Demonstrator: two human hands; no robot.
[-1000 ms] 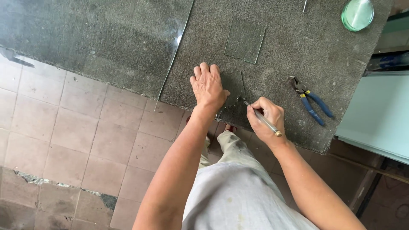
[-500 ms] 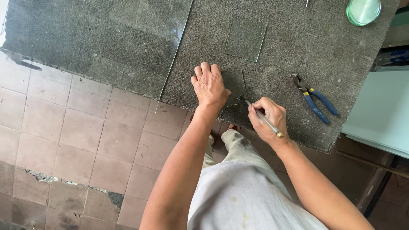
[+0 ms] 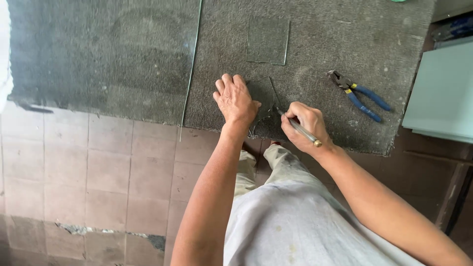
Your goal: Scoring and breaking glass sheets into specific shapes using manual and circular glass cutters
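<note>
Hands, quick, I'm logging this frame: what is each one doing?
Left hand: open, flat on the small glass piece.
Right hand: closed around the glass cutter.

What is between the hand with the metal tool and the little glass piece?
Nothing visible. The right hand holds the metal tool with its tip at the small glass piece, which the left hand presses flat on the grey carpeted table.

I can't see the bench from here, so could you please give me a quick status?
Left hand flat on small glass piece. Right hand gripping glass cutter, tip on glass. Pliers lying clear to the right.
</note>
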